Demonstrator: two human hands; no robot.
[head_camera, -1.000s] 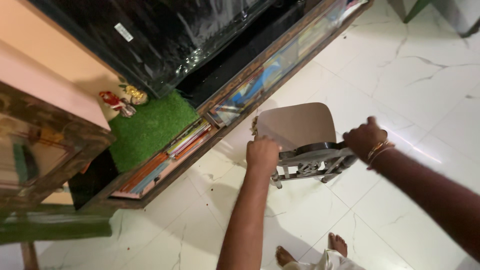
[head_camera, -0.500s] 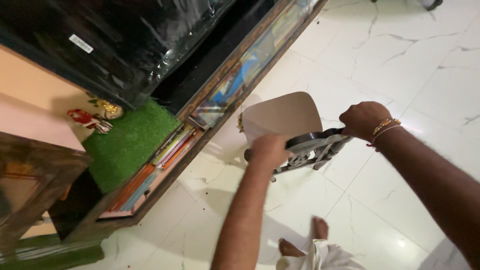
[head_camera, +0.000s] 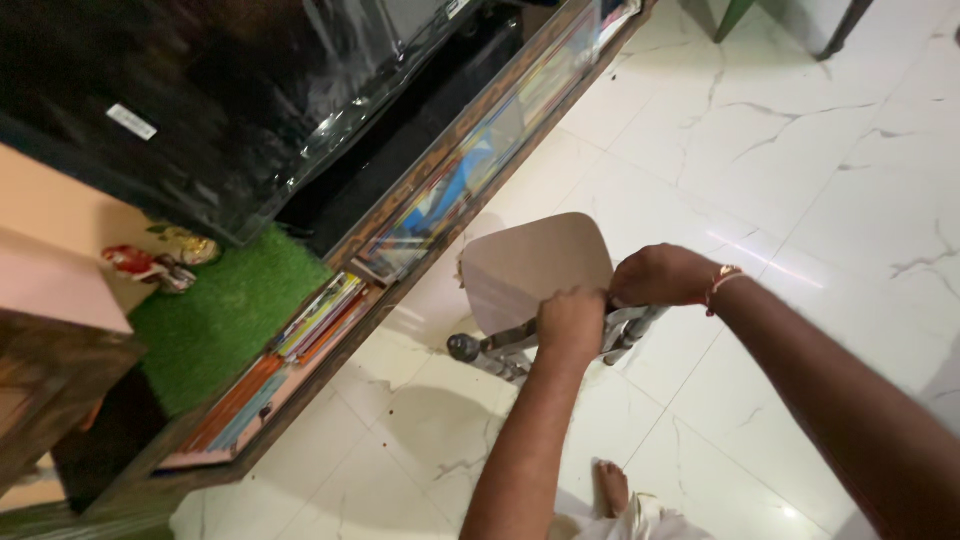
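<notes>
Metal, dull grey and tubular, fills both fists: the left hand (head_camera: 572, 322) is clenched over the top of a folding chair's frame (head_camera: 500, 350), and the right hand (head_camera: 662, 276), a thin bangle (head_camera: 722, 280) at its wrist, is clenched on the same frame just beside it, the knuckles nearly touching. Spreading away from the fingers is the chair's flat beige panel (head_camera: 530, 268), smooth and round-cornered. A rubber-capped tube end juts out past the left fist. Beneath the hands lies glossy white marble-look floor (head_camera: 800, 170) with dark veins, and a bare foot (head_camera: 612, 486) shows near the bottom edge. Beyond the panel runs a long, low wooden unit (head_camera: 300, 400) with a glass-fronted shelf packed with flat books (head_camera: 320, 315) and colourful papers. Further off, a patch of green artificial turf (head_camera: 215, 325) carries small painted figurines (head_camera: 150, 268), under a glossy black screen (head_camera: 230, 90).
</notes>
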